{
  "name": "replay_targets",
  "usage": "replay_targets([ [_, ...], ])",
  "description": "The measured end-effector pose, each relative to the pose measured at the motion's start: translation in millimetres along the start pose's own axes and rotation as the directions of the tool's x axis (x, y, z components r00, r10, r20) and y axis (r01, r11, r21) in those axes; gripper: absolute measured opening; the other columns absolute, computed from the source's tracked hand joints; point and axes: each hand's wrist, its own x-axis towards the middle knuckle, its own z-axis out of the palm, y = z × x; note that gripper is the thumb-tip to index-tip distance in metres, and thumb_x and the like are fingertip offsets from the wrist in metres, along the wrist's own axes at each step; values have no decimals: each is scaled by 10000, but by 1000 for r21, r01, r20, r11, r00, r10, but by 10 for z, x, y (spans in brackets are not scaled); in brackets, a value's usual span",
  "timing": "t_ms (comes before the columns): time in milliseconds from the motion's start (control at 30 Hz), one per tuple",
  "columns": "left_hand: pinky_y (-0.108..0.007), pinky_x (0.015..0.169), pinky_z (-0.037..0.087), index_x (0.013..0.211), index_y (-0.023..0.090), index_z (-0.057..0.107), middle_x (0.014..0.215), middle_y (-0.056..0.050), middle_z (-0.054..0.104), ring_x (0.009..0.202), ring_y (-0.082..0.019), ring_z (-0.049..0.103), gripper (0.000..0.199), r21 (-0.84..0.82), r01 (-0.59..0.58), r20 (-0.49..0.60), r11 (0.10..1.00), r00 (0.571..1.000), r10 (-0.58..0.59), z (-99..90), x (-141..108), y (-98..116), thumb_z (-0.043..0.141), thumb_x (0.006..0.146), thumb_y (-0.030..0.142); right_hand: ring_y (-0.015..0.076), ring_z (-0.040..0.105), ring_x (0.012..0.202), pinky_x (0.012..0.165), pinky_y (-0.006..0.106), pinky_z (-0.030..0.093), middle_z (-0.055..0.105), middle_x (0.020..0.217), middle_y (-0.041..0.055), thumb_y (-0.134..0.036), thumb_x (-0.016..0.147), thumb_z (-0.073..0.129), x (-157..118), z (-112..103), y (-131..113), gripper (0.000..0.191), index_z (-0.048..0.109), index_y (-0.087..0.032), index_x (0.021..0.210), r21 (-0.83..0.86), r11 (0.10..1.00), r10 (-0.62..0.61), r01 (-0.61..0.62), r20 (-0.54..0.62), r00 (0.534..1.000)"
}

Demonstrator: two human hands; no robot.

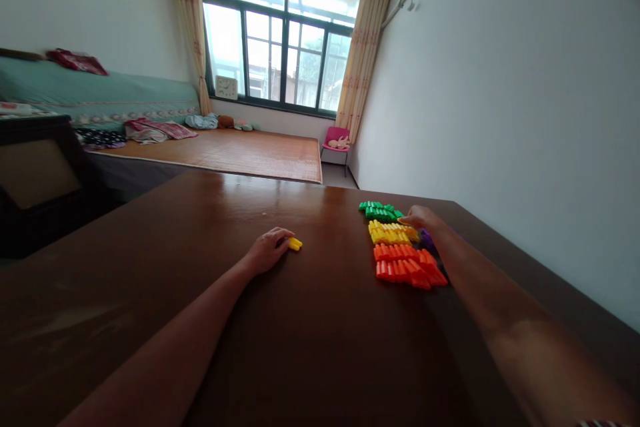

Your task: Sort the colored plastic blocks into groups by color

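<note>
My left hand [270, 250] rests on the brown table with its fingers curled around small yellow plastic pieces [295, 244], whose ends stick out past the fingertips. Over on the right, my right hand [423, 217] reaches to the far side of a group of small plastic pieces, fingers pinched, with a bit of yellow at their tips. Below that hand lie rows of yellow pieces [389, 233]. Green pieces [381, 212] lie just beyond them, and orange pieces [406, 265] nearer to me. Purple pieces [427, 240] are partly hidden behind my right forearm.
The glossy table [310, 333] fills the foreground, and a white wall [500, 80] runs along its right. Past the far edge stand a low bed with a woven mat [240, 150] and a pink chair [336, 137]. A dark cabinet [37, 167] is at left.
</note>
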Motion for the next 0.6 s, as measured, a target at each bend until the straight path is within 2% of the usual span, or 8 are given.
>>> replay_targets([
  [100,-336,903,485,995,217,687,1049,-50,692,961,-205,642,285,8,2,-4,1000,1000,-2,2,2,-7,485,866,371,202,621,635,564,267,383,663,631,112,-546,763,623,-52,-37,5,447,714,-121,656,-68,998,11,-5,98,995],
  [300,-330,883,487,1014,214,681,1045,-51,684,944,-206,644,299,33,-9,12,999,1000,9,2,5,-19,466,875,369,182,627,729,560,243,350,712,823,89,-497,824,579,-236,-50,-193,387,732,-142,839,-19,993,-116,117,24,993],
  [433,-334,892,484,1018,208,679,1050,-56,682,954,-207,643,303,36,-12,15,999,1000,12,6,6,-21,463,879,369,194,626,753,562,244,350,721,874,87,-526,804,590,-377,17,-384,398,714,-161,905,-5,991,-137,137,-41,990],
  [600,-330,900,490,1008,209,689,1049,-55,686,959,-208,648,298,30,-5,3,1000,1000,5,8,9,-27,482,866,369,198,630,754,578,250,364,721,890,87,-598,793,561,-495,-37,-430,459,714,-182,910,-28,991,-129,129,2,992],
])
